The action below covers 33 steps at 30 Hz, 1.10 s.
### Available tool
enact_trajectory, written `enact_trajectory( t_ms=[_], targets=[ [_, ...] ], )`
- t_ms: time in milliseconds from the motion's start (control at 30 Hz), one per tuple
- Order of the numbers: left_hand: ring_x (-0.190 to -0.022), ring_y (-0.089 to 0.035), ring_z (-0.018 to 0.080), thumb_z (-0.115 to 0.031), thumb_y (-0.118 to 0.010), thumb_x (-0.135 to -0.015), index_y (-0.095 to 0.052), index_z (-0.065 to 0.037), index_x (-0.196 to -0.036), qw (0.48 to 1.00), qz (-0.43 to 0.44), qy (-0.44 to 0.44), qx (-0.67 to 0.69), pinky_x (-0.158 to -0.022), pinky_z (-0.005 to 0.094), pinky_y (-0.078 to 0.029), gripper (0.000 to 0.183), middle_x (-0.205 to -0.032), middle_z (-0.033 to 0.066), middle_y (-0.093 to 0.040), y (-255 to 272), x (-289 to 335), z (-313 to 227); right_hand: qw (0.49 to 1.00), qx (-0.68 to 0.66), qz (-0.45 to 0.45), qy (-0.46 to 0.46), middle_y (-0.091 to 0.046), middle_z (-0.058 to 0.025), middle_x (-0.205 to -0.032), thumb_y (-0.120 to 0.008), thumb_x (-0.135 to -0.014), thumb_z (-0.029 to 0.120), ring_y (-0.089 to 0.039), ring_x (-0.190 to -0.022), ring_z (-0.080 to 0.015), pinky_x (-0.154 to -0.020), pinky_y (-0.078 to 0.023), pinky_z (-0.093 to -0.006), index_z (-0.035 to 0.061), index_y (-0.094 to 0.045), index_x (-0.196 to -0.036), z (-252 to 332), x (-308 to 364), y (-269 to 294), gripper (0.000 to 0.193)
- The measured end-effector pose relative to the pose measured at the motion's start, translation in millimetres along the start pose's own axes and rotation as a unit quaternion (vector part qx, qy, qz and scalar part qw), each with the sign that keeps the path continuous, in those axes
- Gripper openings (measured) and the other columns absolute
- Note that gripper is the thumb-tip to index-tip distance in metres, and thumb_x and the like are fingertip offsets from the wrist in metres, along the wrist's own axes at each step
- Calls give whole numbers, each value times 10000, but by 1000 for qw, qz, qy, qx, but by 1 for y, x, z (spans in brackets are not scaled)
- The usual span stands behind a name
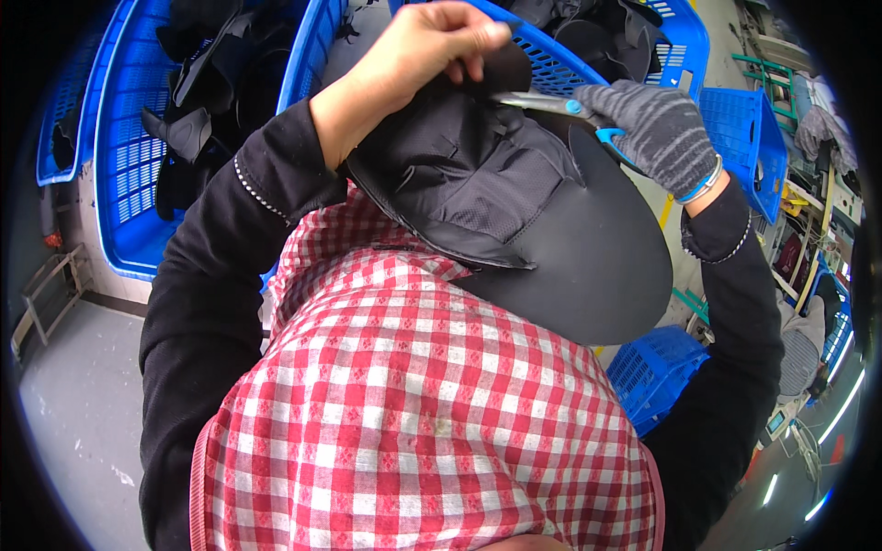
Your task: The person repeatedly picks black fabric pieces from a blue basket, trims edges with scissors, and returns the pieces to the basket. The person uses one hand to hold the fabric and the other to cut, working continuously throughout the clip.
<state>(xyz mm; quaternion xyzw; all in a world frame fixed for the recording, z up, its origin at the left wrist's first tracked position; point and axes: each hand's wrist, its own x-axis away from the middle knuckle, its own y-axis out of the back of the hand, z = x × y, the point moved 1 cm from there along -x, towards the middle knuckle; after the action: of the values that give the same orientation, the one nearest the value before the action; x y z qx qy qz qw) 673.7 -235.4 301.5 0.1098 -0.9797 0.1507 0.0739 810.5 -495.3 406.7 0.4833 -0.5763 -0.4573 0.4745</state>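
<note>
Across my lap lies a black piece with a broad, smooth rounded flap and a wrinkled fabric lining sewn into its middle. My left hand is bare and held just above the far part of that piece. Its fingers are curled with thumb and fingertips close together; whatever they pinch is too small to make out. My right hand, in a grey and black striped glove, grips scissors with light blue handles. The blades point left over the black piece, below the left fingertips.
Blue plastic crates stand ahead, one at the left and one at the far right, both holding black pieces. Another blue crate is at the right, and a lower one sits beside my right arm. A metal frame stands left.
</note>
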Motion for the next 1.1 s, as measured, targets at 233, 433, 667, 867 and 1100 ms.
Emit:
enact_trajectory(
  t_ms=[233,433,667,867,1100],
  targets=[
    [-940,-698,191,-323,-884,-831,-706,14,-1166,968,76,21,-237,-903,319,-550,507,-1022,112,-738,20,19,4,919,-295,-40,-258,-740,-142,-1140,-774,-902,261,-729,-1009,-323,-881,-580,-380,108,-681,-1246,12,45,-30,388],
    [-902,-693,122,-138,-848,-849,-713,-22,-1115,971,-100,-212,-44,-783,250,-565,320,-1005,42,-742,46,43,-87,745,-478,-143,-442,-714,-87,-974,-674,-962,115,-667,-766,-185,-698,-533,-321,95,-651,-1282,-5,65,-1,322],
    [-831,-623,157,-22,-833,-822,-659,-19,-1047,740,-207,-480,-423,-733,262,-507,284,-973,71,-627,9,50,-134,604,-585,-385,-381,-688,-37,-863,-762,-944,186,-566,-642,-67,-551,-404,-215,72,-659,-1209,18,39,27,306],
    [-864,-663,343,52,-777,-628,-643,-138,-1198,713,-223,-438,-501,-680,390,-574,616,-1046,105,-584,1,52,-65,527,-595,-417,-441,-654,-39,-886,-721,-962,187,-544,-632,-88,-571,-438,-244,35,-626,-1221,50,54,-17,315],
    [-822,-617,362,-74,-814,-649,-629,-74,-1245,751,-63,-396,-524,-646,441,-543,624,-952,147,-559,-55,87,-66,170,-874,-391,-232,-573,-11,-898,-582,-1045,285,-502,-655,-67,-573,-401,-202,82,-628,-1144,107,22,-49,230]
  ],
)
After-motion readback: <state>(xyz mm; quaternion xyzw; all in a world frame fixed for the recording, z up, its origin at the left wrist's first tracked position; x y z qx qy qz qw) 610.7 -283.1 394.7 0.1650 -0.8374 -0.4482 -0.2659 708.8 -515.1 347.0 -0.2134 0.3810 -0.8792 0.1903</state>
